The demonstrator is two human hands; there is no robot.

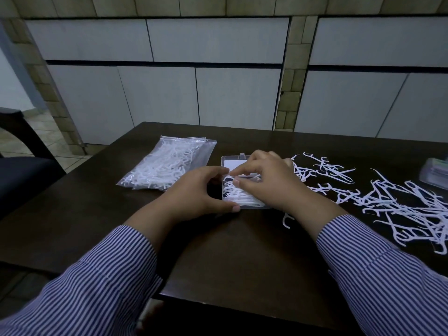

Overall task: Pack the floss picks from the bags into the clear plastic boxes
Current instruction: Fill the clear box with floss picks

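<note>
You are seated at a dark wooden worktop [218, 251], looking down at both your hands, with striped shirt sleeves [101, 282] covering your forearms. In the middle of the worktop lies an open clear plastic box [242, 190], its lid [236, 163] folded flat away from you, and a small heap of white floss picks [238, 196] already sits inside its near half. Your left hand [196, 190] curls around the box's left edge, thumb at the near corner and fingertips at the far side, holding it steady. Your right hand [269, 180] lies over the right part of the box with bent fingers pressing down on the picks inside; it covers much of the box, so you cannot tell whether it pinches any single pick. To the left, just beside the box, lies a sealed clear bag [167, 163] full of floss picks. To the right, many loose floss picks [388, 202] are scattered across the worktop, some touching your right wrist. At the far right edge sits another closed plastic box [435, 173], partly cut off. Behind the worktop stands a tiled wall [218, 69], and a dark chair [21, 170] stands at the left.
</note>
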